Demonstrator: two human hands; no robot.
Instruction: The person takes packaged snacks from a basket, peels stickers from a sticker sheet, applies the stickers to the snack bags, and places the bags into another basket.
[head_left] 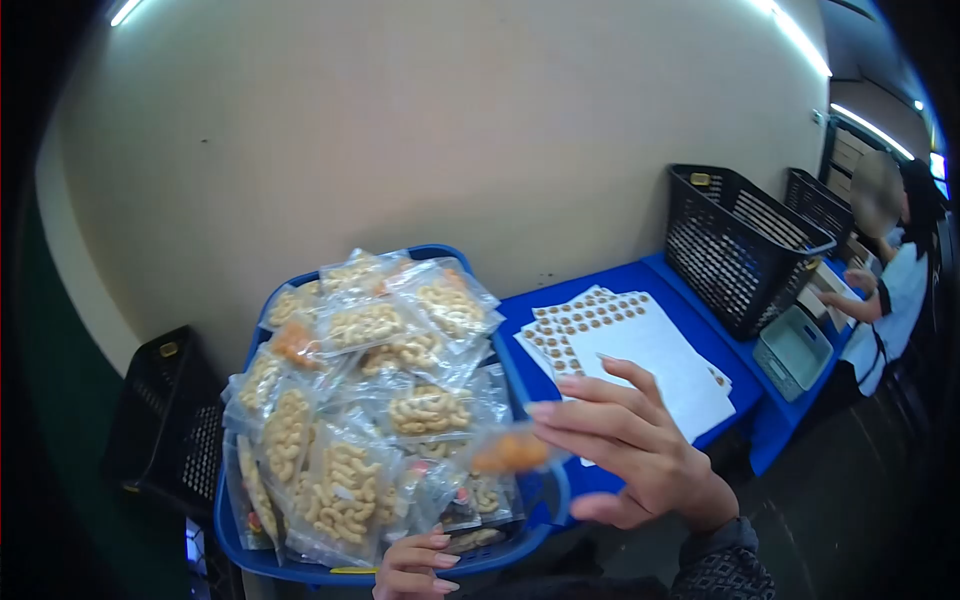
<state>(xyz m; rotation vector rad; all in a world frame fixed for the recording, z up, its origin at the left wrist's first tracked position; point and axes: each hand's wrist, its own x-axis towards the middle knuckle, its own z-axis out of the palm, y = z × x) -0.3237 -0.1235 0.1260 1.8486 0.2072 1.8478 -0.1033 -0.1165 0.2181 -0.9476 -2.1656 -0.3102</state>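
A blue basket (pixel 232 515) is heaped with clear packets of pale curved snacks (pixel 345 490). Above its right edge, my right hand (pixel 625 445) is raised with its fingers apart. Beside those fingertips is a small blurred packet with orange contents (pixel 510 453); whether the fingers touch it cannot be made out. At the basket's near rim, my left hand (pixel 418 567) has its fingers curled close to the packets, and what they hold, if anything, is hidden.
Sticker sheets (pixel 650 360) lie on a blue table (pixel 525 312). Black crates (pixel 735 245) and a grey-green bin (pixel 795 350) stand to the right, near a seated person (pixel 895 300). Another black crate (pixel 165 430) is at the left. A wall rises behind.
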